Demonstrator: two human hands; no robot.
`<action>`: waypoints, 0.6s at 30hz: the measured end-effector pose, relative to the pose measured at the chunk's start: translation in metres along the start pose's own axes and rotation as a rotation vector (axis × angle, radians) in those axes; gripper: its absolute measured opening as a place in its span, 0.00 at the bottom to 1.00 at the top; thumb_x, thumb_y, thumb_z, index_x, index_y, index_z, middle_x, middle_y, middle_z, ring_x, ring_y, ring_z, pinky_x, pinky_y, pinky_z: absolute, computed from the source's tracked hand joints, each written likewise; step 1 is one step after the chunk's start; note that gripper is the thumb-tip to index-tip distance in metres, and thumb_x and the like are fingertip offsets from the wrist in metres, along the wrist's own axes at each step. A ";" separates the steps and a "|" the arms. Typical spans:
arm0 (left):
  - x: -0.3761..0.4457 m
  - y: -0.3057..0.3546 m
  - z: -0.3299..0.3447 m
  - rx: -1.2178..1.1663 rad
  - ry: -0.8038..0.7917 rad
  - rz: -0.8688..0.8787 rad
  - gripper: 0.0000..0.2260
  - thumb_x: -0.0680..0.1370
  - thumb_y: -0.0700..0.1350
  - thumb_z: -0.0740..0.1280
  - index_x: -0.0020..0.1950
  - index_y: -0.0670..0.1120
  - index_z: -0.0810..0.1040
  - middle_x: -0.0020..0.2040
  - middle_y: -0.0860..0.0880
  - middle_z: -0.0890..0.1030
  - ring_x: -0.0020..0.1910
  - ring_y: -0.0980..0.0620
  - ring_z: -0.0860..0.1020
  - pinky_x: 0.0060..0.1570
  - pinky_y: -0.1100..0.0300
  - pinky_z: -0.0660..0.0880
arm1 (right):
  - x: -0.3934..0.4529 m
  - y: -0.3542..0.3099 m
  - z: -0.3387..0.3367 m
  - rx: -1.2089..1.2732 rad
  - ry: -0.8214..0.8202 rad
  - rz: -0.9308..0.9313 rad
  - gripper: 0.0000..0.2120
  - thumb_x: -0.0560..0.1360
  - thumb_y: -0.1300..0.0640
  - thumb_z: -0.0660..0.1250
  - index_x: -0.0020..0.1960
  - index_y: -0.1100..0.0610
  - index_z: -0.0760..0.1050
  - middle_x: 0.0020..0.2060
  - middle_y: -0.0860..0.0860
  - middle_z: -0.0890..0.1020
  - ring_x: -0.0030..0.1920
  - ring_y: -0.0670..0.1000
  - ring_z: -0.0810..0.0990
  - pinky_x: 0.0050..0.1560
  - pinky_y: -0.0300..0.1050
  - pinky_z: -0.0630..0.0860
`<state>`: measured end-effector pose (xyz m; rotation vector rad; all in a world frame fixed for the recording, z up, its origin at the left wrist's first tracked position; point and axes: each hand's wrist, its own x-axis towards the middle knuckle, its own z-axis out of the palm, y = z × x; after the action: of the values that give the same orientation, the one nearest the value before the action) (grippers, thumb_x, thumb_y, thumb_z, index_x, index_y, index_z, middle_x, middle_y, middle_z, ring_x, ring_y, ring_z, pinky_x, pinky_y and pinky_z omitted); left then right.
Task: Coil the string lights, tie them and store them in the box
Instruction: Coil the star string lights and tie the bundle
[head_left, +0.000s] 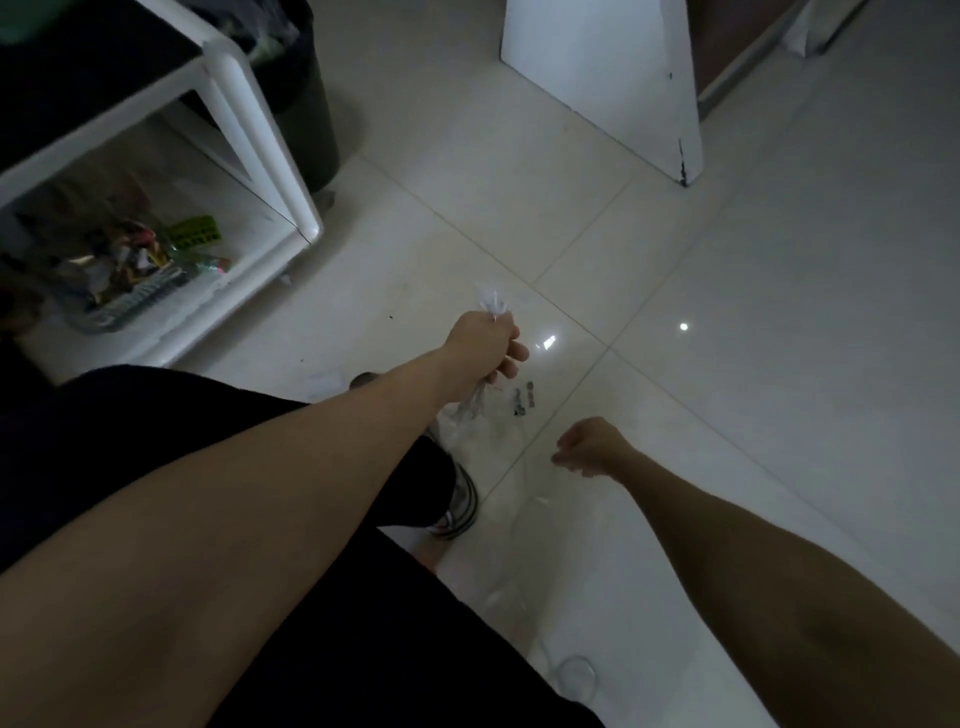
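My left hand (483, 348) grips a bunch of clear string lights (491, 302) in a fist above the tiled floor. Part of the bunch sticks out above the fist and more hangs below it (465, 413). Thin clear strands trail down from there across the floor to a round clear bulb (576, 674) near my leg. My right hand (592, 447) hovers lower and to the right, knuckles up and fingers curled. Whether it pinches a strand is too faint to see. No storage box is visible.
A white shelf unit (270, 156) stands at left with a basket of colourful odds and ends (130, 270) on its bottom shelf. A black bin (306, 104) is behind it. A white panel (613, 78) stands at top centre. Small dark pieces (522, 401) lie on the floor near my striped shoe (460, 512).
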<state>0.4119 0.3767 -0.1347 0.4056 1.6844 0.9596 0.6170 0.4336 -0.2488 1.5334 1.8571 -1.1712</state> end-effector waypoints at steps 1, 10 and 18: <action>0.001 -0.004 0.003 0.036 -0.031 -0.009 0.12 0.84 0.46 0.56 0.44 0.43 0.71 0.38 0.45 0.81 0.25 0.53 0.74 0.25 0.62 0.64 | -0.001 0.012 0.015 0.020 -0.041 0.050 0.13 0.73 0.58 0.76 0.53 0.63 0.82 0.41 0.55 0.84 0.38 0.51 0.82 0.42 0.44 0.82; 0.006 -0.039 0.030 0.081 -0.180 -0.140 0.12 0.84 0.45 0.56 0.43 0.44 0.71 0.38 0.46 0.81 0.24 0.54 0.74 0.26 0.60 0.63 | -0.003 0.054 0.138 0.080 -0.059 0.183 0.28 0.68 0.38 0.77 0.54 0.60 0.81 0.50 0.53 0.85 0.51 0.53 0.84 0.45 0.41 0.76; 0.010 -0.067 0.041 -0.055 -0.134 -0.218 0.12 0.85 0.44 0.57 0.43 0.43 0.72 0.36 0.46 0.80 0.26 0.52 0.72 0.24 0.60 0.62 | -0.008 0.059 0.180 0.110 0.051 0.199 0.14 0.73 0.50 0.74 0.54 0.57 0.81 0.50 0.53 0.84 0.53 0.54 0.83 0.53 0.45 0.78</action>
<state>0.4593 0.3581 -0.1953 0.2380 1.5415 0.7990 0.6454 0.2806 -0.3576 1.7783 1.6500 -1.1686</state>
